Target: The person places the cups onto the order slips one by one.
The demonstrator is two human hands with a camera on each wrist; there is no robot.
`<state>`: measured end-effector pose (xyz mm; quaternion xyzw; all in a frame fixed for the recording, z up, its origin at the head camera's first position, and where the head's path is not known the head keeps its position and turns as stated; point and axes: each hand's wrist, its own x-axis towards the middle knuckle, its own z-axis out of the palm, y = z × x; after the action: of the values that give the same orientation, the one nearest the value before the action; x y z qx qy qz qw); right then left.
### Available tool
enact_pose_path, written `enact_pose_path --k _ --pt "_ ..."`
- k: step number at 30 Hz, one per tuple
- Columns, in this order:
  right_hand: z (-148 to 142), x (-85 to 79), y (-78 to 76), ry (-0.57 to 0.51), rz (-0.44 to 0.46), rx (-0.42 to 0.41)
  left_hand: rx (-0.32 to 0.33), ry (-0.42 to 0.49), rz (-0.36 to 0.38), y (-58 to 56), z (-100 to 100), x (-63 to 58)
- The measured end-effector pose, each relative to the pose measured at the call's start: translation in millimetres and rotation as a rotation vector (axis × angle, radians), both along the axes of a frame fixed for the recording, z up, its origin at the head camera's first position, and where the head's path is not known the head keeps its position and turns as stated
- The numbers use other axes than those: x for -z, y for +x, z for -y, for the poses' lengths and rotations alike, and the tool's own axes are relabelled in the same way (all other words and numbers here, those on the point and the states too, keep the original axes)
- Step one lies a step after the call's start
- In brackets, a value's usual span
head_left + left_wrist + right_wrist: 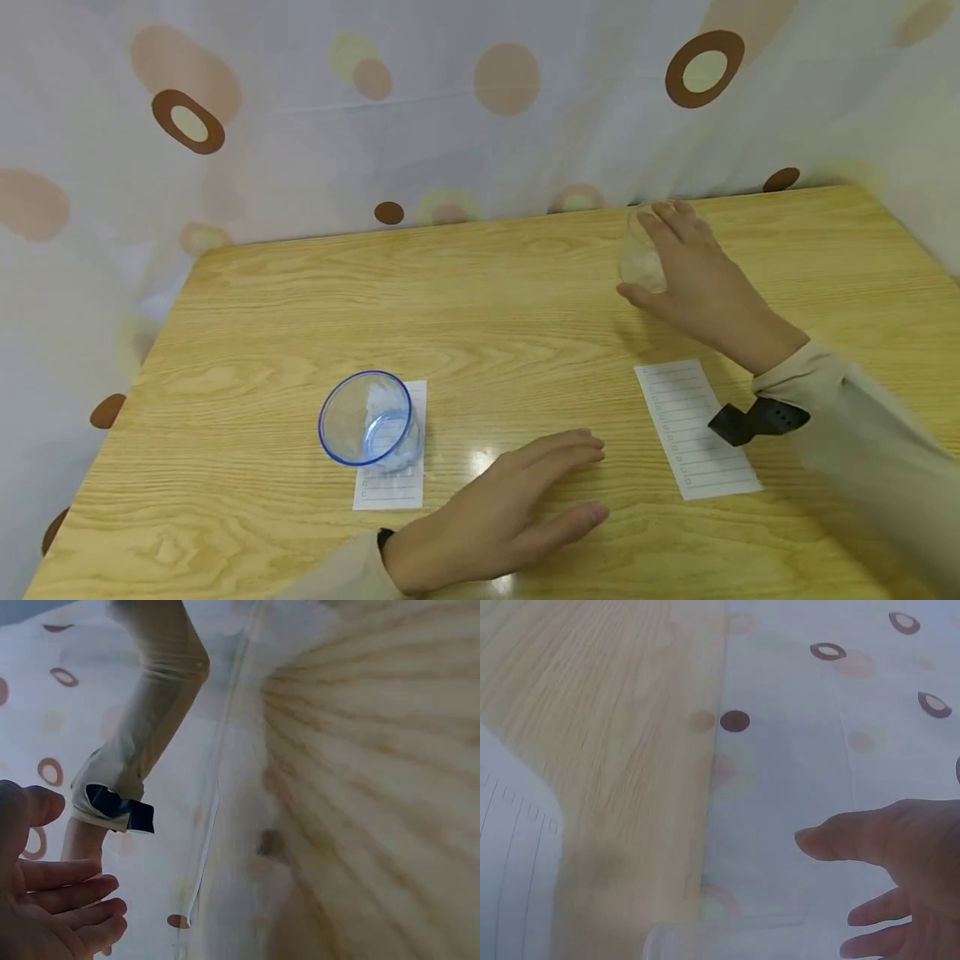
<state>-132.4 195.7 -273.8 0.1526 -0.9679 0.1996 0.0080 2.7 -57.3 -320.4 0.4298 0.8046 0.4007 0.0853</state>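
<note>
Toward the back right of the table in the head view is a clear drinking glass, partly hidden by my right hand. That hand's thumb and fingers are spread around the glass's near side, apart from each other. In the right wrist view a faint clear edge of the glass shows at the bottom, with the thumb extended and not visibly gripping it. My left hand hovers with extended fingers over the front middle, holding nothing. A blue-rimmed glass stands left of it on a lined paper slip.
The left lined paper slip lies partly beneath the blue-rimmed glass. Another lined slip lies on the wooden table below my right forearm. A white cloth with brown and beige circles hangs along the back edge.
</note>
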Motion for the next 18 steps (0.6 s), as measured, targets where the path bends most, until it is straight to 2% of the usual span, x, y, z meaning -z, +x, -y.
enact_pose_path --k 3,7,14,18 --pt "-12.8 3.7 -3.9 -0.025 -0.04 0.022 0.014 -0.04 0.021 -10.1 -19.8 0.4" --pt "-21.9 11.8 -7.7 -0.075 -0.082 0.049 0.015 -0.209 0.053 -21.5 -47.7 0.4" --pt "-30.6 27.1 -18.5 -0.236 -0.056 0.121 -0.042 -0.552 -0.101 -33.5 -85.3 10.5" --pt "-32.5 36.0 -23.0 -0.341 -0.027 0.191 -0.058 -0.689 -0.095 -34.8 -95.7 14.2"
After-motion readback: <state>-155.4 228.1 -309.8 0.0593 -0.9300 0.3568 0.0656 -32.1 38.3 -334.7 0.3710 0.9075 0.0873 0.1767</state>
